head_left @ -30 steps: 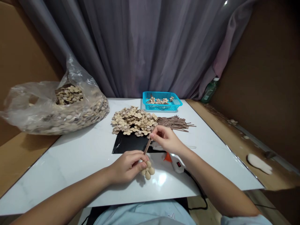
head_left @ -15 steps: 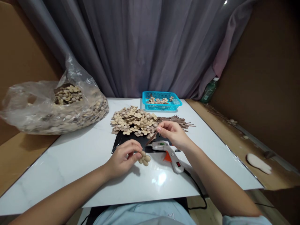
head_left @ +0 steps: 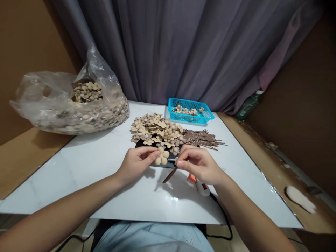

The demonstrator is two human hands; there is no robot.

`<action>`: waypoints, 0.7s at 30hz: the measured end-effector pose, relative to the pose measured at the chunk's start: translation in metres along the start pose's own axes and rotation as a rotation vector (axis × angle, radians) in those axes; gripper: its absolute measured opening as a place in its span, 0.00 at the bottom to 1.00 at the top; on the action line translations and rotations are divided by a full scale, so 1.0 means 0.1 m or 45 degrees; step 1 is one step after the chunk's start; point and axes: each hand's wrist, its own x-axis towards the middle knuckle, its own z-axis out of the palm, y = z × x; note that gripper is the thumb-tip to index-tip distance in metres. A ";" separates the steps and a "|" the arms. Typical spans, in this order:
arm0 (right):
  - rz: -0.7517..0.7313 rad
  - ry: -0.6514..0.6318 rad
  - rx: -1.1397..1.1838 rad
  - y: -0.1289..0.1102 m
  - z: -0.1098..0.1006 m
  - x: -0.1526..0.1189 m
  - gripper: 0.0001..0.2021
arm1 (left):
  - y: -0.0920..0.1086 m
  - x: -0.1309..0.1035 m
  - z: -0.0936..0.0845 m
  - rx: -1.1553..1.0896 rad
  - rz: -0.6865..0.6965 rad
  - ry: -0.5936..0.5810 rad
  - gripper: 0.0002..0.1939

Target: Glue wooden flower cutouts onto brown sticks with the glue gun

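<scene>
Swung nearward, the slender brown woody-looking stick [head_left: 170,175] slants leftward from the right hand [head_left: 201,163], closed in a pinch – its free end on the near side of the beige five-petalled felt-like flower [head_left: 162,157], fingertip-pinched by the left hand [head_left: 137,162].

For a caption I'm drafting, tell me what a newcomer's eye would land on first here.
Probably the bright blue basket at the back of the white table, before the grey curtain. Next, the bulging clear bag of flower shapes at the left, and the loose heap mid-table. Nearer, the left hand holds one pale flower.
</scene>
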 end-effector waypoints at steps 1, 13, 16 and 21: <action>-0.041 0.003 -0.009 -0.01 0.05 -0.01 0.07 | 0.00 -0.01 0.00 0.021 0.014 0.011 0.11; -0.319 0.108 -0.241 0.01 0.33 -0.06 0.03 | -0.02 -0.06 0.01 0.207 0.157 0.027 0.12; -0.347 0.113 -0.316 0.00 0.35 -0.07 0.05 | -0.03 -0.06 0.00 0.222 0.195 0.025 0.11; -0.413 0.131 -0.415 0.02 0.37 -0.07 0.05 | -0.02 -0.05 0.01 0.270 0.249 0.044 0.10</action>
